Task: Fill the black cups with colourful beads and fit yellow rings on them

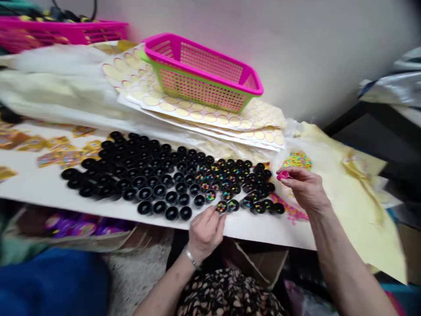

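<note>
My left hand point(206, 229), with a silver bracelet at the wrist, pinches the near side of a small black cup point(222, 206) that holds colourful beads. Between the fingers of my right hand point(305, 186) is a small pink cup point(283, 175), raised above the right end of the rows. Many black cups point(144, 193) stand close together on the white table. Those on the left look bare inside, while those nearer the right hold bits of colour. Behind my right hand lies a heap of multicoloured beads point(297, 160) on clear plastic.
A pink and green basket point(204, 79) rests on sheets of oval stickers point(197, 116) at the back. Yellow packets point(59, 149) lie on the left. Pink pieces point(296, 214) are scattered at the right, beside a yellow sheet point(355, 210). Purple items point(85, 226) sit below the table.
</note>
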The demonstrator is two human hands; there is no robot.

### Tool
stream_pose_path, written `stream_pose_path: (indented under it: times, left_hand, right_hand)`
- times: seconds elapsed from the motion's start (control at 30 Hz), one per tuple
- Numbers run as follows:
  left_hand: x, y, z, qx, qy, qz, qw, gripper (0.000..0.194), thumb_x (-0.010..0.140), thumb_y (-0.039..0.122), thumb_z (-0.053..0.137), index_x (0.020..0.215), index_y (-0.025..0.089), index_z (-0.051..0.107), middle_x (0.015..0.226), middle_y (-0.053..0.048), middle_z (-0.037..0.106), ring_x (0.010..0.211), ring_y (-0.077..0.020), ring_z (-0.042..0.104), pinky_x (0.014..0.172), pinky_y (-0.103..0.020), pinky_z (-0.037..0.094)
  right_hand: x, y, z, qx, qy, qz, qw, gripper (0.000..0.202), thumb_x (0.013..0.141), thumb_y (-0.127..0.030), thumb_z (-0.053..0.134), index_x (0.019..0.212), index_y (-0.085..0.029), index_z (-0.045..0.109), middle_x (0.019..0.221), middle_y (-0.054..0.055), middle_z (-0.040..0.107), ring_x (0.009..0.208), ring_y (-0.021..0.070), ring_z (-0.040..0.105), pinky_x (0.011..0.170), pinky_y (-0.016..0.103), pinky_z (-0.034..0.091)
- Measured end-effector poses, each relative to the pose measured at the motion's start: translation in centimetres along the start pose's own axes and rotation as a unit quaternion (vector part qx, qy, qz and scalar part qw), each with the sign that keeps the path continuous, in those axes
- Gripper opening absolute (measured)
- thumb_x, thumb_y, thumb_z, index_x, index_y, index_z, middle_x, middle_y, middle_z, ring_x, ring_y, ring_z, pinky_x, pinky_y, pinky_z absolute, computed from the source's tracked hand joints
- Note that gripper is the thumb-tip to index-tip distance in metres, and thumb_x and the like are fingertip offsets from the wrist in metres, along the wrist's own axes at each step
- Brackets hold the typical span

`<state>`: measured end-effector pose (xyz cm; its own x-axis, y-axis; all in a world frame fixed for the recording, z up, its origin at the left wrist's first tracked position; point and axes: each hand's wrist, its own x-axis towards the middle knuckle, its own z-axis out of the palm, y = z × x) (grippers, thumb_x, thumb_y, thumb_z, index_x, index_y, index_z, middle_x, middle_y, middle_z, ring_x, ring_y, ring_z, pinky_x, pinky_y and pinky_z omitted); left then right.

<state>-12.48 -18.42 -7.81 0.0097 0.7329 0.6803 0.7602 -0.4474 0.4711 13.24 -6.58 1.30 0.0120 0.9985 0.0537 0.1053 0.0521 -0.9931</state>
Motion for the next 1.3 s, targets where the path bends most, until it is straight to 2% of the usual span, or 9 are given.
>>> stream_pose_path:
  times: [0.17, 0.37, 0.53, 0.77, 0.93, 1.03, 1.2, 1.27, 1.3]
  left_hand:
    - [-0.9, 0.1, -0.7, 0.029, 0.02, 0.044, 0.998, 0.006, 0.076, 0.014, 0.063, 0.079, 0.014, 0.057, 0.084, -0.008, 0.066, 0.065, -0.0127, 0.058, 0.059, -0.025, 0.046]
    - [-3.1, -0.5, -3.8, 0.06, 0.03, 0.04, 0.997, 0.014, 0.072, 0.008, 0.066, 0.083, 0.013, 0.058, 0.081, -0.007, 0.065, 0.062, -0.0116, 0.057, 0.057, -0.025, 0.045]
    - [-4.6, -1.1, -5.5, 0.093, 0.042, -0.032, 0.994, 0.016, 0.072, 0.007, 0.067, 0.085, 0.011, 0.059, 0.084, -0.009, 0.066, 0.069, -0.0134, 0.061, 0.064, -0.024, 0.05]
    - [-4.7, -0.6, -4.4, 0.086, 0.033, -0.027, 0.995, 0.022, 0.073, 0.01, 0.067, 0.093, 0.01, 0.06, 0.099, -0.015, 0.066, 0.078, -0.0181, 0.064, 0.068, -0.028, 0.053]
    - [-4.6, -0.7, -4.1, 0.09, 0.054, -0.026, 0.994, 0.018, 0.074, 0.011, 0.067, 0.091, 0.011, 0.061, 0.095, -0.013, 0.067, 0.078, -0.0166, 0.065, 0.07, -0.026, 0.054]
    - [-4.8, -1.0, -4.6, 0.114, 0.077, -0.05, 0.989, 0.014, 0.074, 0.012, 0.067, 0.087, 0.012, 0.061, 0.09, -0.01, 0.067, 0.076, -0.0142, 0.065, 0.07, -0.022, 0.054]
    - [-5.1, -2.0, -6.0, 0.134, 0.106, -0.083, 0.982, 0.012, 0.074, 0.012, 0.068, 0.083, 0.014, 0.061, 0.083, -0.006, 0.066, 0.075, -0.0121, 0.064, 0.07, -0.019, 0.053]
    - [-5.0, -2.5, -6.6, 0.127, 0.122, -0.097, 0.979, 0.015, 0.072, 0.012, 0.069, 0.084, 0.014, 0.06, 0.084, -0.005, 0.065, 0.07, -0.0101, 0.062, 0.068, -0.019, 0.052]
    - [-5.0, -2.7, -6.8, 0.124, 0.131, -0.106, 0.978, 0.017, 0.071, 0.013, 0.07, 0.084, 0.014, 0.059, 0.085, -0.005, 0.065, 0.066, -0.0087, 0.061, 0.065, -0.018, 0.052]
  right_hand:
    - [-2.8, -2.8, 8.7, -0.082, -0.237, -0.078, 0.965, 0.016, 0.073, -0.025, 0.071, 0.089, -0.023, 0.07, 0.086, 0.002, 0.065, 0.08, 0.0162, 0.058, 0.073, 0.03, 0.046]
    - [-4.4, -3.4, 15.8, -0.29, -0.394, -0.262, 0.832, 0.017, 0.088, -0.02, 0.05, 0.095, -0.018, 0.066, 0.086, 0.005, 0.061, 0.084, 0.0172, 0.047, 0.078, 0.032, 0.038]
    - [-4.0, -2.9, 17.0, -0.423, -0.391, -0.309, 0.756, 0.02, 0.09, -0.016, 0.043, 0.091, -0.017, 0.063, 0.083, 0.005, 0.057, 0.081, 0.018, 0.041, 0.074, 0.031, 0.033]
    - [-4.1, -2.8, 17.4, -0.551, -0.385, -0.339, 0.659, 0.013, 0.084, -0.012, 0.047, 0.08, -0.018, 0.058, 0.084, 0.005, 0.055, 0.08, 0.0193, 0.038, 0.068, 0.033, 0.027]
    - [-4.3, -3.9, 18.4, -0.581, -0.371, -0.353, 0.633, 0.013, 0.084, -0.013, 0.048, 0.082, -0.018, 0.06, 0.087, 0.007, 0.057, 0.082, 0.0202, 0.04, 0.068, 0.035, 0.028]
    - [-3.6, -4.1, 16.8, -0.563, -0.334, -0.357, 0.666, 0.017, 0.082, -0.01, 0.047, 0.083, -0.018, 0.062, 0.084, 0.007, 0.058, 0.08, 0.0201, 0.043, 0.066, 0.033, 0.03]
    - [-1.3, -2.0, 6.5, -0.448, -0.119, -0.28, 0.841, 0.017, 0.084, -0.027, 0.052, 0.094, -0.019, 0.063, 0.091, 0.006, 0.061, 0.084, 0.0186, 0.052, 0.075, 0.032, 0.04]
    - [-0.3, -0.8, 1.3, -0.509, 0.01, -0.181, 0.841, 0.017, 0.082, -0.03, 0.052, 0.089, -0.019, 0.064, 0.089, 0.007, 0.062, 0.079, 0.0192, 0.055, 0.069, 0.032, 0.041]
    - [0.2, -0.2, -0.9, -0.579, 0.053, -0.109, 0.806, 0.017, 0.08, -0.031, 0.052, 0.085, -0.02, 0.065, 0.089, 0.009, 0.062, 0.077, 0.0205, 0.055, 0.064, 0.033, 0.039]
